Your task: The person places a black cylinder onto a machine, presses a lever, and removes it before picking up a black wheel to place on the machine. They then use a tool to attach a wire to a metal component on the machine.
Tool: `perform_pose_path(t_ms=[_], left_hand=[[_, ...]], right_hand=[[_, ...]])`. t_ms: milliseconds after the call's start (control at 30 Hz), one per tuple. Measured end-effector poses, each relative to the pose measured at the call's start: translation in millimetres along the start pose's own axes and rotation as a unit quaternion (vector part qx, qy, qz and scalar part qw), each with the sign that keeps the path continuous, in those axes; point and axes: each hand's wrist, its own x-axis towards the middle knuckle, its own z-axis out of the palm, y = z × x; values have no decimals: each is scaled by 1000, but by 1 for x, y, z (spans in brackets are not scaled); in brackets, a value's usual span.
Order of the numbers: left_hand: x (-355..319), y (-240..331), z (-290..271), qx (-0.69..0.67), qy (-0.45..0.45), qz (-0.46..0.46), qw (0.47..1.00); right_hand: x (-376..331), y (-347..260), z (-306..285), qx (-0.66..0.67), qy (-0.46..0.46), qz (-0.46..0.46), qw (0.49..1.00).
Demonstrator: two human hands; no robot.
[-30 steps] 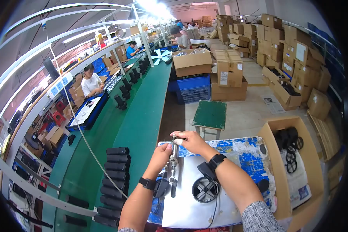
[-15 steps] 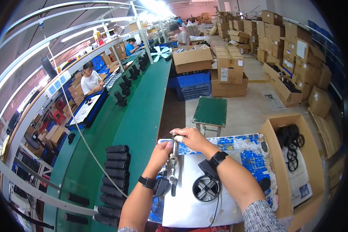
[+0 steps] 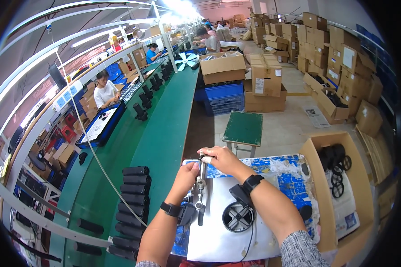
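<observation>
A shiny metal cylinder fixture (image 3: 203, 170) with a jointed rod and a dark curved handle (image 3: 200, 218) rises over a pale metal sheet (image 3: 209, 242). My right hand (image 3: 223, 160) closes its fingers and thumb around the fixture's far end; any small part between them is hidden. On the fixture's left side, my left hand (image 3: 184, 179) is curled in, thumb against the metal, and what its fingers grip cannot be made out. A black round part with a spoked wheel and a cable (image 3: 237, 217) lies on the sheet below my right wrist.
Black cylindrical parts (image 3: 133, 199) line the green bench (image 3: 165, 129) to the left. An open carton (image 3: 334, 236) with black wheels stands at the right. Beyond the worktable (image 3: 294, 178) is a green stool (image 3: 243, 128). A person in white (image 3: 104, 92) works across the bench.
My right thumb has shifted slightly at the fixture's far end, and a pale spot by it no longer shows. My left hand and the parts on the sheet look the same.
</observation>
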Motion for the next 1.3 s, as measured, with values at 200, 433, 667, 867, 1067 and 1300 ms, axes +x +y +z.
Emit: perform_pose_path(t_ms=[200,433,667,867,1067,1300], left_hand=[[2,-5,0,4,5,-4,1000],[4,-2,3,9,14,-6,1000],[-11,8,-10,103,27,44,993],[-140,43,-50,-407,-27,160,899],[-288,85,-41,-642,-125,125,746],[-352,65,61,-682,-81,336,645]], right_hand=[[-2,0,0,-31,1,-29,999],[-5,0,-2,-47,-4,-39,998],[-10,2,1,-26,-32,-34,999],[-2,-17,-20,-11,34,51,998],[-68,-196,-36,50,58,-3,997],[-205,-315,130,69,5,-293,954]])
